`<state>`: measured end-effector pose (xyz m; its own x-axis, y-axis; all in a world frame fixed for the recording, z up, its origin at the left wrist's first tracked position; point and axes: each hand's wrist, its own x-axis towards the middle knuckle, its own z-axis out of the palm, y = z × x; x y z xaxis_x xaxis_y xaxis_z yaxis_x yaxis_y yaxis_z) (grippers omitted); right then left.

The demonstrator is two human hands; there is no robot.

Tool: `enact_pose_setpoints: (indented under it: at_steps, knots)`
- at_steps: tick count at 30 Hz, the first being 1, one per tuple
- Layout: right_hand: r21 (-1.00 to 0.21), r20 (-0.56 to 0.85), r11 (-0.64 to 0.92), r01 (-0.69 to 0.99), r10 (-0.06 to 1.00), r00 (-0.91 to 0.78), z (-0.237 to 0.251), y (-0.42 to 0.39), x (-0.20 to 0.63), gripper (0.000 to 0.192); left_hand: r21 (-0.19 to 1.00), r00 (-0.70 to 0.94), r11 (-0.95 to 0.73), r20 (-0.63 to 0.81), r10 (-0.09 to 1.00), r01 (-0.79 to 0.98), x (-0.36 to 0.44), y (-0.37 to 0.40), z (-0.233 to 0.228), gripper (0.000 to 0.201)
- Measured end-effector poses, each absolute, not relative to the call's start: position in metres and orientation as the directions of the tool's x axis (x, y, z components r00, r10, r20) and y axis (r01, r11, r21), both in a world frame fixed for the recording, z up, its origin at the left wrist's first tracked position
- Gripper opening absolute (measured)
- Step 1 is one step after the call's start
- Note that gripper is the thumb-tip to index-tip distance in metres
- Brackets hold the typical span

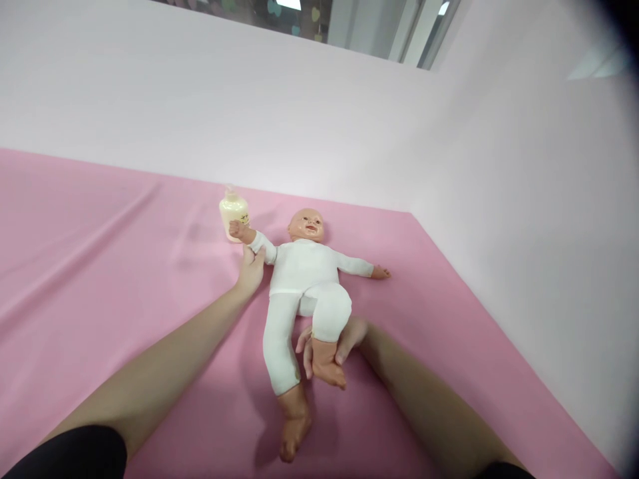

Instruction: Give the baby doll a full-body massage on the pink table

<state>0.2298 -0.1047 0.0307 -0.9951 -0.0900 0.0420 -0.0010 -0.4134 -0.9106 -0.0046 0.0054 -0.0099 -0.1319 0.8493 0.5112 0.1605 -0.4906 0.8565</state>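
right grip (327, 346) pinches doll (304, 273) ankle, left grip (251, 269) pinches its sleeve beside cream bottle (233, 214).

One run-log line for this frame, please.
left hand: grips baby doll arm | right hand: holds doll's bent leg | bottle: upright by doll

Smooth, slightly glossy plastic baby doll (305, 266) in a matt white knit cloth suit, which my left hand (251, 269) and right hand (344, 339) grip. Cream translucent plastic bottle (233, 211), glossy. Pink cloth sheet (100, 253), soft sheen, lightly creased. Pale matt wall (299, 113).
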Motion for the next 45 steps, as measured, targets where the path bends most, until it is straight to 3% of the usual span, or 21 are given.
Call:
enact_pose_setpoints:
  at_steps: [4,9,15,24,31,35,41,45]
  knots:
    - [-0.809,0.129,-0.561,-0.175,0.12,-0.984,0.02,-0.107,0.235,0.068,0.811,-0.075,-0.521,0.557,0.827,0.267,0.001,-0.004,0.002,0.031]
    - [-0.716,0.266,-0.593,-0.368,0.256,-0.929,0.016,-0.106,0.238,0.06,0.57,0.209,-0.678,0.673,0.709,0.464,0.004,-0.015,0.012,0.034]
    - [-0.688,0.105,-0.548,-0.475,0.573,-0.813,0.017,-0.105,0.239,0.054,0.425,0.359,-0.738,0.675,0.644,0.524,0.003,-0.017,0.012,0.04]
    - [-0.69,0.018,-0.55,-0.47,0.636,-0.771,0.017,-0.1,0.239,0.052,0.377,0.412,-0.733,0.641,0.648,0.567,0.001,-0.016,0.01,0.042]
    - [-0.773,0.025,-0.521,-0.363,0.547,-0.837,0.023,-0.109,0.238,0.064,0.533,0.296,-0.676,0.629,0.719,0.509,0.003,-0.02,0.017,0.04]
    - [-0.813,0.005,-0.544,-0.208,0.352,-0.936,0.022,-0.11,0.236,0.078,0.614,0.204,-0.624,0.615,0.762,0.482,0.003,-0.018,0.018,0.036]
    - [-0.91,-0.03,-0.414,0.032,-0.01,-0.999,0.024,-0.105,0.229,0.074,0.672,0.109,-0.605,0.626,0.772,0.427,0.001,-0.007,0.007,0.03]
    - [-0.918,-0.016,-0.397,0.017,-0.007,-1.0,0.024,-0.103,0.228,0.073,0.723,0.048,-0.555,0.591,0.805,0.41,0.001,-0.002,0.001,0.03]
